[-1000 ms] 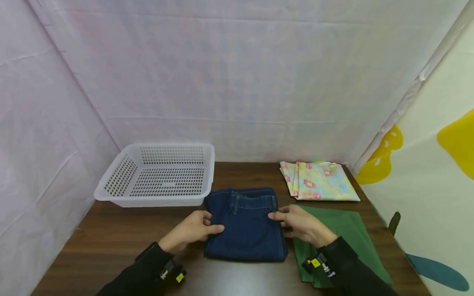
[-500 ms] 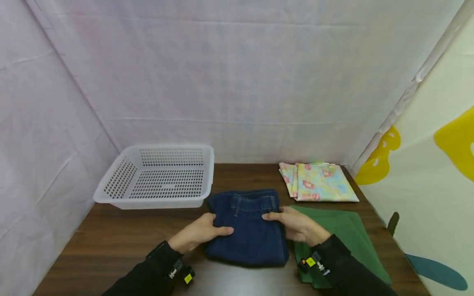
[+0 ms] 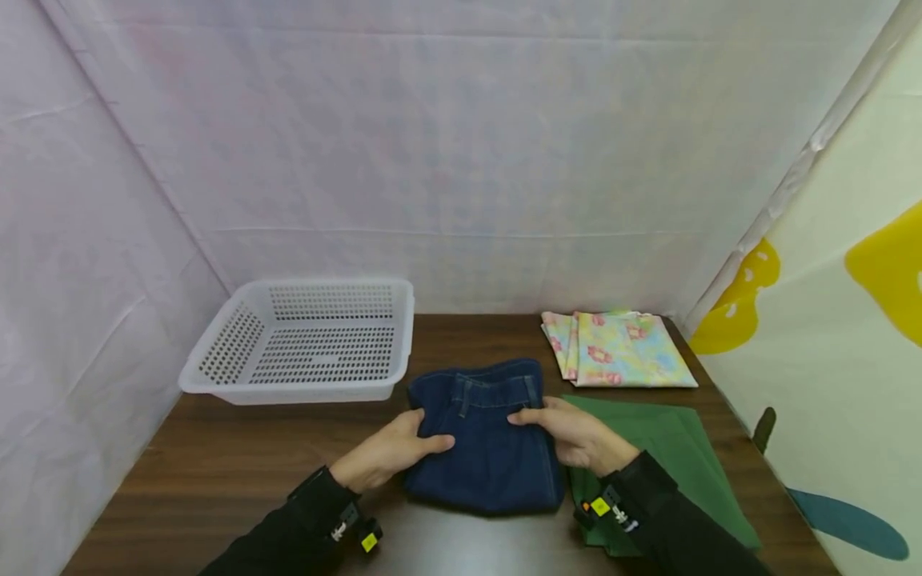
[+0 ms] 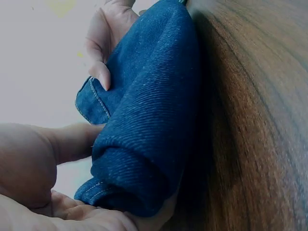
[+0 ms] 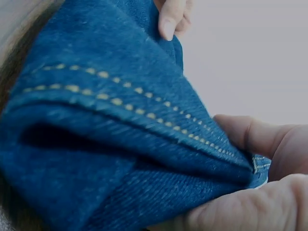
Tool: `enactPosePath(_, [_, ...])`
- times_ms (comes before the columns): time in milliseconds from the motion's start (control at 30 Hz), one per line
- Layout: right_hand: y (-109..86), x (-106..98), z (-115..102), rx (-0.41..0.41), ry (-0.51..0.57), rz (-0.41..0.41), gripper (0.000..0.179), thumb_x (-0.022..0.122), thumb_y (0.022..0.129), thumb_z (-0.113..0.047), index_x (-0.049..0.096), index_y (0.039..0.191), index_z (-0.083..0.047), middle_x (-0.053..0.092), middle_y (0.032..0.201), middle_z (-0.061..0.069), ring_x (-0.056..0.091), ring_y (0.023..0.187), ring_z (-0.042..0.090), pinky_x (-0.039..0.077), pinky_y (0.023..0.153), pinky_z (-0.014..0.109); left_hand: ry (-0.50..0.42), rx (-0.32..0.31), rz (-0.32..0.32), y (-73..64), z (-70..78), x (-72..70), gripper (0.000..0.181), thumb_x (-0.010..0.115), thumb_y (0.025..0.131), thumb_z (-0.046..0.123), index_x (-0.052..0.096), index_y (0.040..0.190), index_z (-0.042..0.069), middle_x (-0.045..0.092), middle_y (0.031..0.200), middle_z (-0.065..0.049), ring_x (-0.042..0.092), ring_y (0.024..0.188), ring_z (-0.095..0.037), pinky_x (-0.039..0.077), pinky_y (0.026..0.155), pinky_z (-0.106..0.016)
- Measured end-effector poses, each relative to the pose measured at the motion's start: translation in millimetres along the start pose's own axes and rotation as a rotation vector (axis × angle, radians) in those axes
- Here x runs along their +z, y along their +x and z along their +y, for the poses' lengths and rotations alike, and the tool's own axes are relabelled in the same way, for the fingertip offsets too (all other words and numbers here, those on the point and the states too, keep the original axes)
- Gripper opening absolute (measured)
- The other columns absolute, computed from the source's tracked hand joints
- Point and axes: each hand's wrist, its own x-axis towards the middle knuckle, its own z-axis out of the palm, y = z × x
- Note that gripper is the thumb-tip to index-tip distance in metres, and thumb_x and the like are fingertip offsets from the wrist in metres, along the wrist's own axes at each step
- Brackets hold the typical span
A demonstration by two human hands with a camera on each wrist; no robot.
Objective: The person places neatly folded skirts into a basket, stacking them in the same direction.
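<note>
A pair of folded dark blue jeans (image 3: 490,464) lies at the middle of the table, its waistband with belt loops towards the back. My left hand (image 3: 394,450) grips the left side, thumb on top and fingers underneath. On the opposite side my right hand (image 3: 572,432) holds the jeans the same way, thumb over the top near the waistband. In the left wrist view the rolled fold of the jeans (image 4: 144,115) sits between thumb and fingers, its lower edge just above the wood. Yellow stitching on the jeans (image 5: 120,101) shows in the right wrist view.
A white perforated plastic basket (image 3: 295,394) stands at the back left. Folded flowered cloth (image 3: 627,352) lies at the back right. Folded green cloth (image 3: 677,464) is beside and partly under the right arm. White curtain (image 3: 461,160) closes off the table's back edge.
Both hands have slid further onto the jeans, thumbs closer together, and taken a fuller grip. The jeans have shifted slightly right, and their top now bulges a little.
</note>
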Motion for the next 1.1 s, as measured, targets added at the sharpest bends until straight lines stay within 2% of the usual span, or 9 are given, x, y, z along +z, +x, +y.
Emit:
enactPosePath(200, [-1.7,-3,0,-0.038,0.032,0.003,0.074,0.07,0.115,-0.007,0.031,0.178,0.001,0.077,0.149,0.015,0.082,0.122,0.022,0.071,0.103,0.039,0.002,0.057,0.002,-0.1,0.3,1.4,0.097,0.081,0.111,0.015,0.019,0.174,-0.025,0.016,0.186,-0.046,0.015,0.177,-0.061,0.017,0.145,-0.075])
enactPosePath(367, [-2.4,-6,-1,-0.061,0.046,-0.004,0.074,0.069,0.114,-0.004,0.032,0.177,0.001,0.078,0.147,0.013,0.082,0.122,0.022,0.071,0.102,0.039,0.054,0.105,-0.005,3.3,-1.7,1.8,0.099,0.081,0.112,0.026,0.021,0.174,-0.024,0.018,0.184,-0.047,0.017,0.176,-0.063,0.02,0.145,-0.073])
enactPosePath(500, [-3.5,-7,-3,-0.077,0.05,-0.022,0.074,0.068,0.114,-0.003,0.031,0.177,0.002,0.078,0.144,0.011,0.082,0.121,0.022,0.071,0.102,0.039,0.055,0.131,-0.014,2.9,3.1,2.6,0.093,0.079,0.113,0.022,0.025,0.175,-0.021,0.025,0.185,-0.043,0.022,0.176,-0.059,0.023,0.145,-0.072])
enactPosePath(567, [-5.5,-7,-4,-0.09,0.045,-0.02,0.075,0.069,0.114,-0.003,0.03,0.178,0.001,0.078,0.145,0.012,0.083,0.121,0.022,0.071,0.101,0.039,0.031,0.147,-0.011,0.1,10.0,3.3,0.089,0.078,0.112,0.015,0.026,0.176,-0.019,0.027,0.186,-0.039,0.024,0.178,-0.055,0.021,0.145,-0.073])
enactPosePath(700, [-12.1,-8,-13,-0.116,0.02,0.03,0.087,0.069,0.115,-0.005,0.016,0.185,-0.003,0.072,0.157,0.018,0.082,0.12,0.021,0.071,0.101,0.036,0.098,0.196,-0.002,-3.4,23.0,2.1,0.087,0.075,0.115,0.016,0.024,0.177,-0.018,0.026,0.187,-0.037,0.025,0.178,-0.054,0.023,0.145,-0.072])
enactPosePath(800, [-17.6,-9,-22,-0.131,0.0,0.06,0.095,0.069,0.116,-0.007,0.006,0.187,-0.008,0.065,0.165,0.02,0.081,0.122,0.02,0.069,0.102,0.033,0.15,0.205,-0.015,-5.3,32.0,-0.9,0.09,0.072,0.118,0.021,0.017,0.179,-0.016,0.017,0.19,-0.036,0.018,0.18,-0.054,0.021,0.146,-0.072])
enactPosePath(867, [-20.5,-9,-28,-0.143,-0.004,0.066,0.094,0.069,0.116,-0.008,0.007,0.187,-0.009,0.066,0.163,0.017,0.08,0.123,0.019,0.069,0.102,0.034,0.156,0.223,-0.037,-5.1,37.7,-3.9,0.089,0.07,0.119,0.021,0.015,0.18,-0.014,0.017,0.191,-0.035,0.018,0.18,-0.053,0.021,0.146,-0.072])
enactPosePath(1000, [-24.4,-8,-42,-0.166,0.004,0.05,0.079,0.067,0.117,-0.008,0.024,0.183,-0.008,0.075,0.148,0.01,0.082,0.12,0.02,0.071,0.1,0.037,0.147,0.24,-0.06,-6.6,52.0,-12.5,0.09,0.068,0.121,0.022,0.01,0.182,-0.01,0.013,0.193,-0.03,0.014,0.182,-0.05,0.019,0.147,-0.071])
enactPosePath(1100, [-24.5,-6,-52,-0.176,0.007,0.06,0.077,0.067,0.117,-0.009,0.026,0.182,-0.009,0.077,0.144,0.008,0.083,0.118,0.02,0.071,0.1,0.037,0.162,0.233,-0.059,-9.1,63.6,-22.1,0.092,0.067,0.121,0.024,0.007,0.183,-0.007,0.007,0.194,-0.029,0.01,0.182,-0.049,0.018,0.147,-0.071])
